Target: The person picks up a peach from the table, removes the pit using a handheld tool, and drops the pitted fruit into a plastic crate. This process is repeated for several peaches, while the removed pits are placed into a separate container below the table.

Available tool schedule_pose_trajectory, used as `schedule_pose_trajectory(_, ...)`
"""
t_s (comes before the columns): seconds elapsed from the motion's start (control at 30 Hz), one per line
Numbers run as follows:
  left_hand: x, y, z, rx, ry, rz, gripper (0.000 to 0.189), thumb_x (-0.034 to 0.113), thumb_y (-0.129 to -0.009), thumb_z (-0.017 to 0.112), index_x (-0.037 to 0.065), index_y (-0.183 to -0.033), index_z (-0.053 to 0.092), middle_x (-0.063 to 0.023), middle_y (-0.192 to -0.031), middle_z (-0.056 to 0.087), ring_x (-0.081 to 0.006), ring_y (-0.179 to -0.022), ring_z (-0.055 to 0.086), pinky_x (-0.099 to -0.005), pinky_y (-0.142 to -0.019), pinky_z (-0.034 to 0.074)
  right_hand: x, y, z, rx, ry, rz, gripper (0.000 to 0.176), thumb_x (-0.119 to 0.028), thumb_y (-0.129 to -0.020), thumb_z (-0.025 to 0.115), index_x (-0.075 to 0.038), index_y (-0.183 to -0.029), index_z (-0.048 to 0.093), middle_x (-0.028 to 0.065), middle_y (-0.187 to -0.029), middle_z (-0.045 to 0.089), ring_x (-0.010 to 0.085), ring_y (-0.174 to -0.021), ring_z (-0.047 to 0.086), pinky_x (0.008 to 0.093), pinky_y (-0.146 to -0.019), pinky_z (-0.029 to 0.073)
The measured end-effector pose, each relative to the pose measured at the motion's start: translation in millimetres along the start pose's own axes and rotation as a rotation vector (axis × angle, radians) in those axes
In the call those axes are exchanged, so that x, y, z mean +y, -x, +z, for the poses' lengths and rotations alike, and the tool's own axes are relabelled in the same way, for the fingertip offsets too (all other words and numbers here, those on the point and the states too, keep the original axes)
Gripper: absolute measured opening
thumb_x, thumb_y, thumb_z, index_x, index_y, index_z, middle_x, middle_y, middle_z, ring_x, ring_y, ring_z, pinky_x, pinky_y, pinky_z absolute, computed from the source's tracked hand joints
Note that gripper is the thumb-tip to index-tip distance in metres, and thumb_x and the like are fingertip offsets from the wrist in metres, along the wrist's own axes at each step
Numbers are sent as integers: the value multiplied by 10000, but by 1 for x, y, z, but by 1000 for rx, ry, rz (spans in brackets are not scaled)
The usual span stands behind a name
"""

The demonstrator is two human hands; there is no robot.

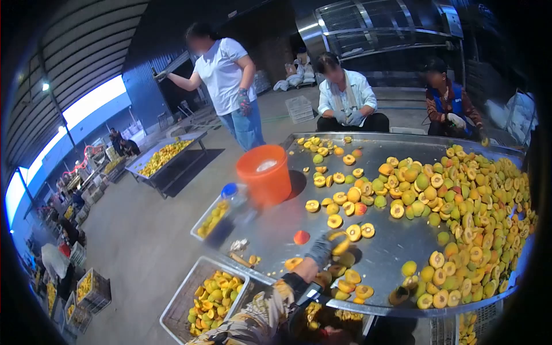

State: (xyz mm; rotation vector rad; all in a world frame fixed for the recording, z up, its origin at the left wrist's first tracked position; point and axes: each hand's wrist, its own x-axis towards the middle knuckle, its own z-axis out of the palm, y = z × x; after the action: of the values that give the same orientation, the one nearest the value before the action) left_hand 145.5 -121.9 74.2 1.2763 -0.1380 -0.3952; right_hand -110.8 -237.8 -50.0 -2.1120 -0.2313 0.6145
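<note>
Patterned sleeve forward, the gloved left hand (319,250) curls its fingers round a blurred yellow fruit half (340,246), held just right of the palm over the steel table (391,253); right hand unseen; beyond, an orange bucket (264,175) and a seated co-worker (346,98)

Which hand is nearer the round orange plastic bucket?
Left. The left hand, gripping a yellow fruit half, is this side of the bucket; the right hand sits lower, farther off.

left hand (321,250) blurred, bottle (233,198) blurred
</note>
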Motion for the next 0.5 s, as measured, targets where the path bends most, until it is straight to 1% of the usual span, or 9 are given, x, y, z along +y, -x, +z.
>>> schedule_pose_trajectory(0.07, 14, 40, -22, 107, 384, -73, 304, 216, -824, 600, 44, -1069, 550, -61, -883, 597, -153, -756, 590, -242, -649, 486, 13, -4, 11, -23, -44, 25, 386, -352, -783, 592, -85, -1059, 547, 171, -887, 609, 339, -846, 597, 398, -742, 464)
schedule_pose_trajectory(0.1, 23, 64, -30, 140, 363, -68, 293, 221, -828, 593, 49, -1062, 551, -59, -882, 593, -144, -745, 583, -235, -637, 482, 18, -7, 13, 7, -58, -5, 386, -355, -783, 592, -86, -1058, 547, 170, -886, 609, 339, -846, 597, 398, -742, 464)
schedule_pose_trajectory(0.13, 32, 87, -39, 173, 343, -63, 283, 226, -832, 586, 54, -1054, 552, -58, -881, 589, -136, -734, 576, -227, -624, 479, 11, -7, 17, 208, 27, -187, 394, -364, -770, 618, -87, -1041, 547, 179, -821, 606, 315, -807, 609, 383, -706, 465)
schedule_pose_trajectory(0.17, 36, 106, -54, 141, 221, -47, 277, 230, -835, 578, 57, -1050, 554, -55, -888, 588, -124, -736, 571, -222, -620, 476, 4, -6, 14, 265, -19, -247, 419, -353, -735, 653, -88, -1041, 547, 175, -759, 591, 305, -720, 610, 367, -658, 471)
schedule_pose_trajectory(0.23, 9, 110, -81, -4, 163, -76, 276, 238, -841, 563, 58, -1051, 555, -48, -891, 586, -107, -745, 563, -215, -616, 472, -50, 11, -3, 322, -3, -30, 301, -250, -789, 592, -73, -1027, 538, 94, -838, 619, 276, -690, 598, 326, -635, 479)
schedule_pose_trajectory(0.3, -36, 109, -106, -113, 164, -200, 285, 259, -849, 543, 56, -1048, 565, -41, -912, 583, -99, -771, 557, -218, -648, 468, -56, 8, -2, 568, -108, -112, 353, -275, -770, 624, -69, -1038, 521, 55, -703, 603, 225, -558, 575, 301, -501, 461)
schedule_pose_trajectory(0.33, -33, 127, -95, -115, 106, -269, 292, 277, -854, 532, 55, -1039, 575, -37, -937, 581, -96, -791, 553, -222, -679, 464, -92, 19, -16, 396, -598, 17, 301, -130, -818, 569, -32, -1093, 492, 48, -644, 553, 95, -482, 504, 250, -442, 416)
schedule_pose_trajectory(0.37, -29, 145, -83, -121, 50, -339, 303, 296, -858, 520, 54, -1029, 586, -33, -962, 580, -94, -811, 549, -225, -710, 460, -104, 19, -18, 383, -728, -71, 331, -130, -841, 549, -35, -1141, 448, 27, -646, 527, 65, -422, 441, 220, -388, 363)
schedule_pose_trajectory(0.5, 20, 211, -30, -203, -390, -357, 400, 392, -902, 459, 57, -1095, 562, -20, -1024, 564, -109, -887, 521, -252, -773, 446, -138, 20, -18, 213, -625, -53, 322, -146, -856, 552, -41, -1140, 442, 19, -629, 487, 79, -406, 433, 232, -388, 366)
